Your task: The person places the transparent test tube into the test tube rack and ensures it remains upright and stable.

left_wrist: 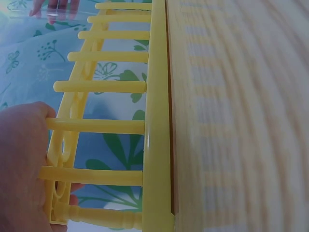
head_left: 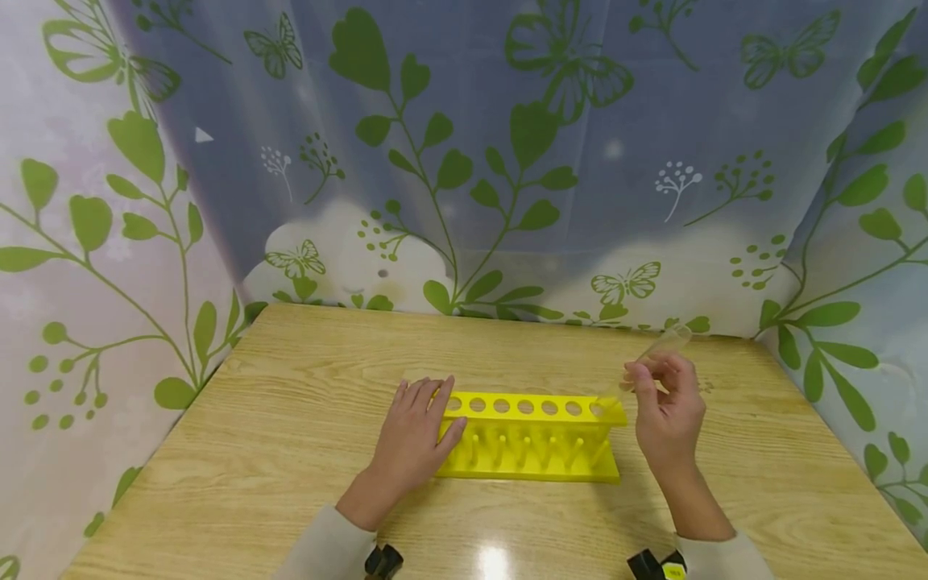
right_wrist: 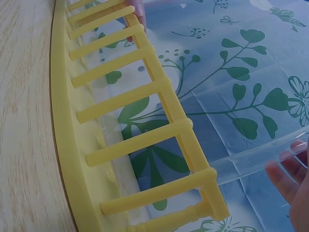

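A yellow test tube rack (head_left: 529, 470) stands on the wooden table, with a row of holes along its top bar and pegs below. My left hand (head_left: 413, 431) holds the rack's left end, fingers over the top bar and thumb at its front side. Beyond the opposite end, my right hand (head_left: 669, 411) pinches a clear test tube (head_left: 670, 340) between thumb and fingers. The tube is tilted, its lower left end close to the last hole. In the right wrist view, the see-through tube (right_wrist: 246, 158) reaches from the fingers to the top bar's end.
The table (head_left: 290, 387) extends around the rack on all sides. Behind it hangs a blue and white curtain (head_left: 464, 161) with green leaves and butterflies, and similar cloth flanks both sides. Small clear shapes (head_left: 705, 387) lie just right of my right hand.
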The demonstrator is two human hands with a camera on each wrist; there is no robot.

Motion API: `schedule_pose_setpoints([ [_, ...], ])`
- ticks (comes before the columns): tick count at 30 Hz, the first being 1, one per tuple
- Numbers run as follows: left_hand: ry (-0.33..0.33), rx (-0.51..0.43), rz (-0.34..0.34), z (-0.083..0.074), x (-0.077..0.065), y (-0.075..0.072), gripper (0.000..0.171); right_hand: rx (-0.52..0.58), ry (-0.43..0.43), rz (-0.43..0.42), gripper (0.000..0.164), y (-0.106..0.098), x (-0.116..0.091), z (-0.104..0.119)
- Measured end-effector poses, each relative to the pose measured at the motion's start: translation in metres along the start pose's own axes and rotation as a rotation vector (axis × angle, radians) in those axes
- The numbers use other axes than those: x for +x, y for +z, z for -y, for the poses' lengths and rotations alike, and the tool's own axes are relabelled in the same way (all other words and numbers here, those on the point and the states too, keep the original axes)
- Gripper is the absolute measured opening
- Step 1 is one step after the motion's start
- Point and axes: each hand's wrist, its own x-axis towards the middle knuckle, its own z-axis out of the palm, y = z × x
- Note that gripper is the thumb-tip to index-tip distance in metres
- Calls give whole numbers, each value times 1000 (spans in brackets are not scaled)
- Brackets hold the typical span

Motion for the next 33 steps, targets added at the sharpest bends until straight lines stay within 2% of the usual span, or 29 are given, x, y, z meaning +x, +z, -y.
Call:
schedule_pose_setpoints([
  [13, -5, 4, 0, 0, 0, 0, 59, 10, 14, 1, 18, 2, -1, 1],
  [21, -10, 3, 15, 1, 1, 0, 60, -55, 43, -7, 23, 2, -2, 3],
  [33, -6, 2, 11, 1, 0, 0, 60, -111, 26, 2, 28, 2, -2, 2],
])
